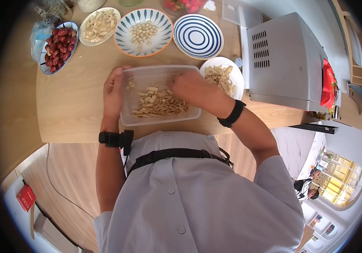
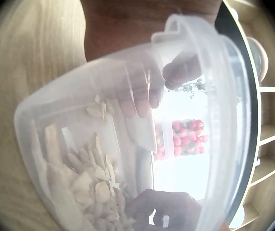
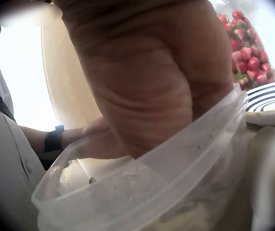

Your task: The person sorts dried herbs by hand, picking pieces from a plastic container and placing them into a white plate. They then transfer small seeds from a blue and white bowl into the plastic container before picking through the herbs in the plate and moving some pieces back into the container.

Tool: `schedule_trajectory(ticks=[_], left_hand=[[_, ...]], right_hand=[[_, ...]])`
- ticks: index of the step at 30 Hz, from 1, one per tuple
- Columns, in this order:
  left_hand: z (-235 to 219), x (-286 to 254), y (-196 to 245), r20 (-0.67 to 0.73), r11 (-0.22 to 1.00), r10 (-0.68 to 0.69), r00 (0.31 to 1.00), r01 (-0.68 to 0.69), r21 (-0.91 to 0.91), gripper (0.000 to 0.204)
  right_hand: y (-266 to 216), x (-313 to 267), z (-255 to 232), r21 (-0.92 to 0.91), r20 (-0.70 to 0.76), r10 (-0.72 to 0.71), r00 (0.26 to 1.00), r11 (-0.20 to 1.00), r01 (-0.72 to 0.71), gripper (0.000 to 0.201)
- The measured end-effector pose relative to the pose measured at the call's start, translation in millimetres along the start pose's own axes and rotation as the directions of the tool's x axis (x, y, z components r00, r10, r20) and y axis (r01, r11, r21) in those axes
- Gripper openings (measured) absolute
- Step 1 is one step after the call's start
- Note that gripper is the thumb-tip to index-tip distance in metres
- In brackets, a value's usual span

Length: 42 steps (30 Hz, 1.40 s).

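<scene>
A clear plastic box [image 1: 160,121] holding pale dried slices [image 1: 160,102] stands near the table's front edge. My left hand [image 1: 113,90] grips its left wall; in the left wrist view the fingers [image 2: 141,103] show through the plastic. My right hand [image 1: 195,88] reaches over the right side into the box, above the slices. In the right wrist view the palm side of this hand [image 3: 147,91] is close beside the rim [image 3: 176,144], its fingertips hidden, so I cannot tell whether they hold anything. A white plate [image 1: 239,82] with more slices sits right of the box.
Behind stand an oval dish of red dates [image 1: 60,48], a plate of sliced pieces [image 1: 100,26], a plate of round pale pieces [image 1: 143,33], a blue-ringed plate [image 1: 198,36] and a container of strawberries [image 1: 185,6]. A grey appliance [image 1: 286,63] stands at the right.
</scene>
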State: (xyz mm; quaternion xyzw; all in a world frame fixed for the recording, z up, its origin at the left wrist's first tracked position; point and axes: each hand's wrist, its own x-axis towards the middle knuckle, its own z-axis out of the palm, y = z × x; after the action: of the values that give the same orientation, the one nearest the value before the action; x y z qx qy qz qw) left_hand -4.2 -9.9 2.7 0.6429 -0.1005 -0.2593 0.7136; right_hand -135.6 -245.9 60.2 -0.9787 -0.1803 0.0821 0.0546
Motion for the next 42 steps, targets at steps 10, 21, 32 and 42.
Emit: schedule_trajectory(ticks=[10,21,32,42], left_hand=[[2.2,-0.7,4.8,0.002,1.000,-0.013,1.000,0.013,0.017,0.041],[1.5,-0.5,3.8,-0.004,1.000,-0.023,1.000,0.023,0.011,0.042],[-0.9,1.3,-1.3,0.006,1.000,-0.015,1.000,0.015,0.022,0.042],[-3.4,3.1,-5.1,0.025,1.000,0.007,1.000,-0.008,0.023,0.041]], right_hand=[[4.1,0.3,-1.1,0.096,-0.092,-0.002,0.996,0.995,0.011,0.013],[1.8,-14.9,-41.8,0.681,-0.137,0.251,0.958,0.727,-0.093,0.011],[51.8,-119.5,-52.3,0.505,-0.050,0.669,0.742,0.658,-0.559,0.014],[-13.3,-34.5,-42.5,0.231,-0.157,0.024,0.987,0.973,0.013,0.018]])
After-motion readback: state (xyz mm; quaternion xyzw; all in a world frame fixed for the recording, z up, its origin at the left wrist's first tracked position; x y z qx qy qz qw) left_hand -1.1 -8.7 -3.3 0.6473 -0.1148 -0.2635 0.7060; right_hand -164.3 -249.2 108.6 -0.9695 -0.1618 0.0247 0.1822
